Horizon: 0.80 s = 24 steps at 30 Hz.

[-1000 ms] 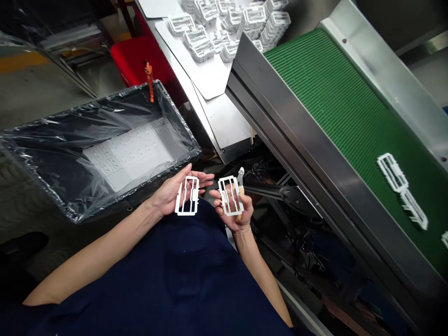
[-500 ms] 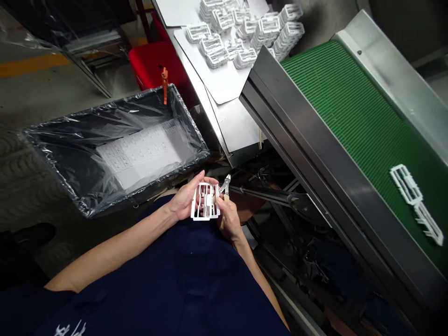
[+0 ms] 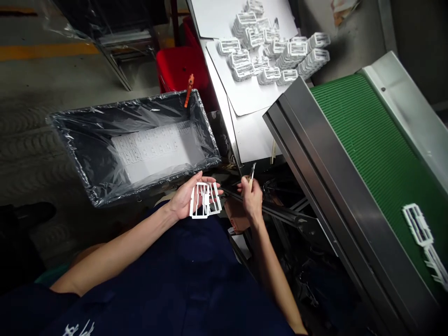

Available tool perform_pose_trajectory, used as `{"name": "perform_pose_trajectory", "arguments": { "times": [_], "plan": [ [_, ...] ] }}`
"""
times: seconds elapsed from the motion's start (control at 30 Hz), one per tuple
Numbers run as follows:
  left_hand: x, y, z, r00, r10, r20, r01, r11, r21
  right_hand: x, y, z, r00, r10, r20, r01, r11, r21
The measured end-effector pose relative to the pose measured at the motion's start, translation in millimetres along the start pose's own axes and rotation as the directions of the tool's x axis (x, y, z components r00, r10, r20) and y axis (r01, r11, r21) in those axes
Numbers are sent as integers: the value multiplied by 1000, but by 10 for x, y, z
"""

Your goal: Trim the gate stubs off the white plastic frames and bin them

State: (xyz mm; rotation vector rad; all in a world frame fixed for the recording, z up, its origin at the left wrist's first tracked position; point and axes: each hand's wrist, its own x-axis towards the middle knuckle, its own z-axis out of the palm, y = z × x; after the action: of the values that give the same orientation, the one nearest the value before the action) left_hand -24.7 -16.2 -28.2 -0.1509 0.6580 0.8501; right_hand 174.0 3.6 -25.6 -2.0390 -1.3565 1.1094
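Observation:
Two white plastic frames (image 3: pixel 199 216) lie partly overlapped across the palm of my left hand (image 3: pixel 182 199), whose fingers show behind them. My right hand (image 3: pixel 252 198) is wrapped round the cutting pliers (image 3: pixel 251 177), with the metal tip pointing up and away from me. The pliers are apart from the frames, to their right. On the green belt at the right lies another white plastic part (image 3: pixel 418 226), a frame joined to a slimmer piece.
A black bin (image 3: pixel 80 179) lined with clear plastic holds flat white parts at the left; an orange clamp (image 3: pixel 189 91) sits on its rim. Stacked white frames (image 3: pixel 271 74) stand on the table (image 3: pixel 254 135). The green conveyor (image 3: pixel 371 126) slopes at the right, near a red chair (image 3: pixel 178 65).
My right hand has moved right, away from the frames, with the pliers. The frames in my left hand are now fanned further apart. The surroundings have shifted right in view.

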Motion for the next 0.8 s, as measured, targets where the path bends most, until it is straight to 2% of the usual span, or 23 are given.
{"name": "perform_pose_trajectory", "arguments": {
  "times": [0.07,0.1,0.23,0.33,0.37,0.43,0.5,0.53,0.57,0.6,0.63,0.67,0.7,0.8],
  "plan": [
    [-30,53,-26,1000,-4,-6,4,1000,-4,461,-49,-11,993,-68,-100,41,968,-249],
    [-47,79,-39,1000,-1,-13,1,1000,-2,706,-80,-9,985,-93,-147,41,946,-321],
    [-101,188,-145,996,46,-73,-45,999,19,1586,-242,42,949,-146,-280,8,897,-441],
    [-98,273,-307,979,89,-184,-89,996,11,1905,-365,191,933,-171,-315,-1,877,-481],
    [-84,301,-374,965,113,-238,-115,993,5,1902,-400,276,933,-191,-306,19,872,-489],
    [-37,355,-521,916,171,-362,-183,983,1,1706,-457,501,939,-247,-238,102,863,-495],
    [37,402,-669,844,236,-482,-260,965,16,1293,-494,783,960,-277,-41,229,859,-457],
    [81,423,-739,808,263,-527,-294,955,26,1046,-503,935,957,-270,109,290,862,-415],
    [128,444,-805,776,286,-562,-324,945,34,803,-504,1088,901,-201,385,331,891,-310],
    [175,465,-867,750,304,-587,-347,937,42,586,-497,1236,799,-129,588,322,917,-236],
    [221,487,-924,734,315,-602,-362,931,46,415,-483,1374,724,-78,686,302,929,-213],
    [264,510,-979,726,318,-610,-368,929,46,299,-465,1496,662,-28,749,267,942,-202],
    [302,535,-1031,722,316,-616,-368,929,45,241,-445,1603,632,12,775,236,949,-208],
    [386,617,-1183,726,285,-625,-346,938,26,320,-394,1836,607,82,790,174,957,-233]
  ]
}}
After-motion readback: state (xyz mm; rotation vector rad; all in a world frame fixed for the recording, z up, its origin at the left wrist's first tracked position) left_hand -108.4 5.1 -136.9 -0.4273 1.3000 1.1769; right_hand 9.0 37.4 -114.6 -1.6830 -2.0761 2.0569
